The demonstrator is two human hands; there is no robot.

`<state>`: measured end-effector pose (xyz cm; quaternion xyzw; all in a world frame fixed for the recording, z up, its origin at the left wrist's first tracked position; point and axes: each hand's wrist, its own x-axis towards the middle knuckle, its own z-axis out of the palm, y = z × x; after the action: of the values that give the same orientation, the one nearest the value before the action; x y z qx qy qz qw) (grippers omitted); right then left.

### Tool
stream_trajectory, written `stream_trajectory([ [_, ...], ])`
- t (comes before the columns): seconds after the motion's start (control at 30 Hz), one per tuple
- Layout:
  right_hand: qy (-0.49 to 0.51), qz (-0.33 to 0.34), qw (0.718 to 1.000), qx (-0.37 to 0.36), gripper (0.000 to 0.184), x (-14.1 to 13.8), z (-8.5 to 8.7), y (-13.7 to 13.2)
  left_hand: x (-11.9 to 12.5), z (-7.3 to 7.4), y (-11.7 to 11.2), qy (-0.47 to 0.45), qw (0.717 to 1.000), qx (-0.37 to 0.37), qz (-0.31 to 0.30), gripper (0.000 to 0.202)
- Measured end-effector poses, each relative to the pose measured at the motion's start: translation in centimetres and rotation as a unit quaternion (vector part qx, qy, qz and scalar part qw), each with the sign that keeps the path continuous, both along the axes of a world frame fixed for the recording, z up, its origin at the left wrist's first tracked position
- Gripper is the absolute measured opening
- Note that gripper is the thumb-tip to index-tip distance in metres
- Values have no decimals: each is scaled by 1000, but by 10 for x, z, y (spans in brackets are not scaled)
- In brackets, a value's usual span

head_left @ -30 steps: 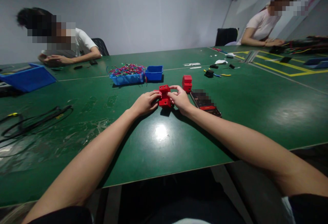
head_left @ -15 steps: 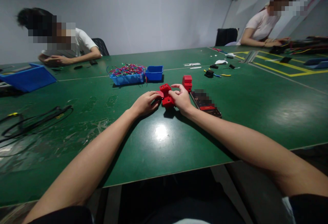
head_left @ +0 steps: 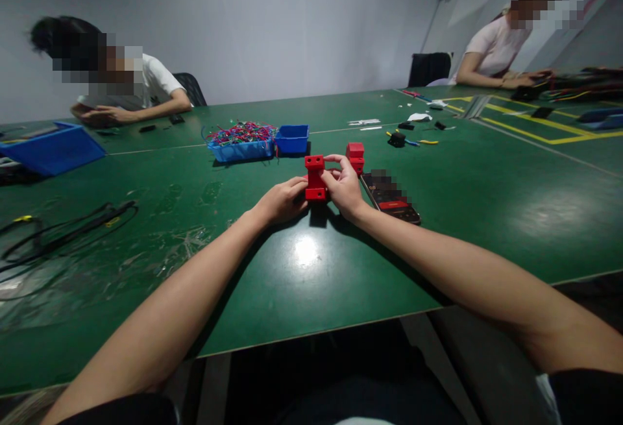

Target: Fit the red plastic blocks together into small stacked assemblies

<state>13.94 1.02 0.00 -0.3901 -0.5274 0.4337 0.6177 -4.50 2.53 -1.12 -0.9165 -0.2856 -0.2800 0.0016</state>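
Note:
Between my hands, just above the green table (head_left: 272,295), is a red block-like part (head_left: 316,178) with a narrow middle and small holes in its upper and lower ends. My right hand (head_left: 344,186) grips its right side, thumb on the front. My left hand (head_left: 285,199) is closed at the part's left side, with a bit of red showing by its fingertips; those fingertips are partly hidden behind the part. A second red part (head_left: 355,157) stands on the table just beyond my right hand. Close by on the right lies a phone (head_left: 392,198) with its screen lit.
A blue bin (head_left: 242,150) heaped with coloured wires stands beside a smaller blue bin (head_left: 293,139). Another blue bin (head_left: 53,149) and black cables (head_left: 73,233) are at left. Pliers (head_left: 421,143) lie at back right. Two people sit across the table.
The red part has turned from a tilt to upright, its holed ends now facing me more squarely. My left hand has shifted slightly, and less of the red at its fingertips shows.

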Motion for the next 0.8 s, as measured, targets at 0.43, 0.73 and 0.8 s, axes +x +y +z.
stream_trajectory([
  [0.43,13,20,999,-38,41,0,-4,4,-2,11,-3,75,993,24,85,48],
  [0.73,21,9,999,-42,37,0,-4,5,-3,6,0,-38,995,55,71,115],
  [0.8,19,23,999,-40,38,-1,-3,4,-3,6,0,-37,997,55,48,128],
])
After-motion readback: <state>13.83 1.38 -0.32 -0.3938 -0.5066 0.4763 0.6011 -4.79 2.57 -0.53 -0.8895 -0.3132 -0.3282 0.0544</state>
